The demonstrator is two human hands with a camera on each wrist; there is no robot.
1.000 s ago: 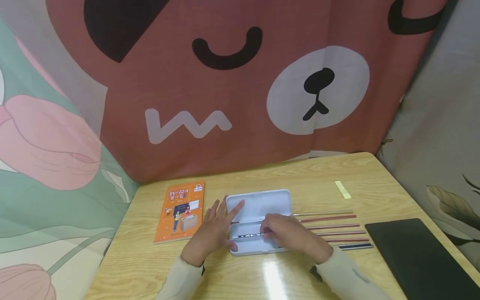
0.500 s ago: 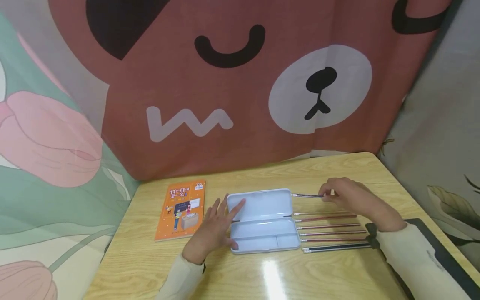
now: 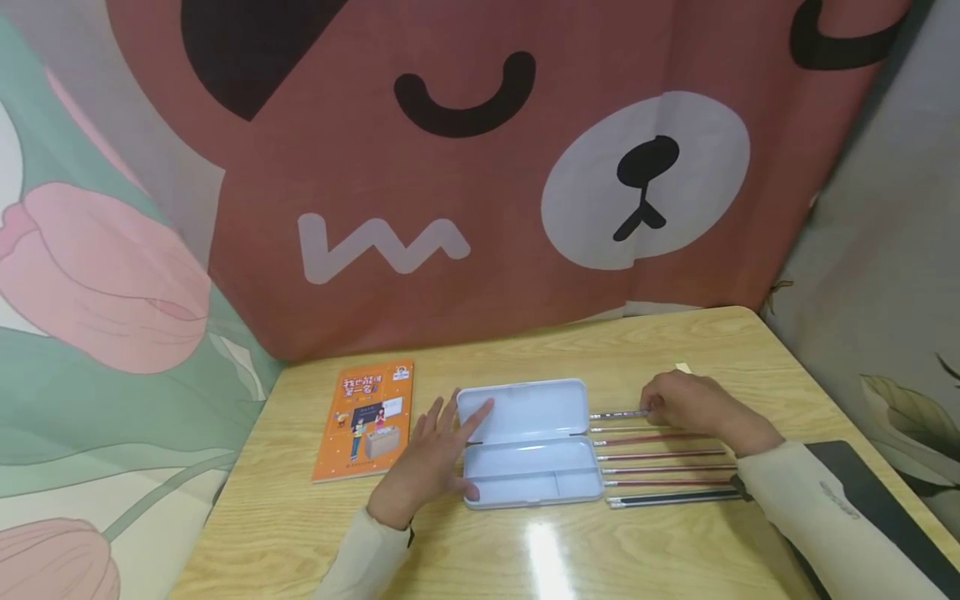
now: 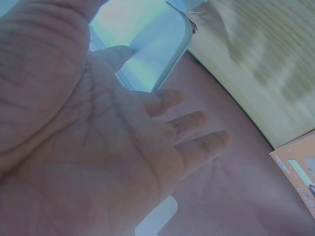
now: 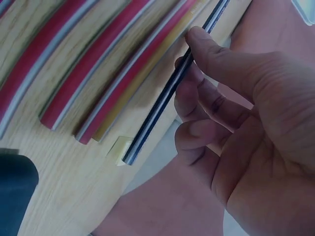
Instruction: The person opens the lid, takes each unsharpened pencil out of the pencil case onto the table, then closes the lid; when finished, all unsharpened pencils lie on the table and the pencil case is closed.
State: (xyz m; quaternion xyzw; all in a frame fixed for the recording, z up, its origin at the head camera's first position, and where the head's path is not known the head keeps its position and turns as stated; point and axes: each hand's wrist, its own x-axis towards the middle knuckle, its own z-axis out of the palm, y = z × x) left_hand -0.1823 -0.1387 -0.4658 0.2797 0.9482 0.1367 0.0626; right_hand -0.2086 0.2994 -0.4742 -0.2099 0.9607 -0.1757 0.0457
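An open pale-blue pencil case (image 3: 517, 483) lies on the table, its lid folded back and its compartments bare. My left hand (image 3: 423, 471) spreads over its left side, fingers straight, index finger on the lid and thumb at the tray's edge. To the right of the case, my right hand (image 3: 686, 402) pinches a dark striped pencil (image 5: 167, 93) between thumb and fingers. That pencil points toward the case, above a row of pencils. The row has a yellowish pencil (image 5: 110, 120), several red pencils (image 3: 660, 469) and dark pencils (image 3: 667, 498) nearest the front.
An orange book (image 3: 363, 421) lies left of the case. A black flat pad (image 3: 862, 475) is at the right, partly under the right forearm. A pale yellow strip (image 3: 682, 367) sits behind the right hand. Printed cloth (image 3: 450, 317) hangs behind the table.
My right hand has taken the dark pencil out of the case, carried it right, and lowered it toward the row's back end. The left hand has stayed on the case.
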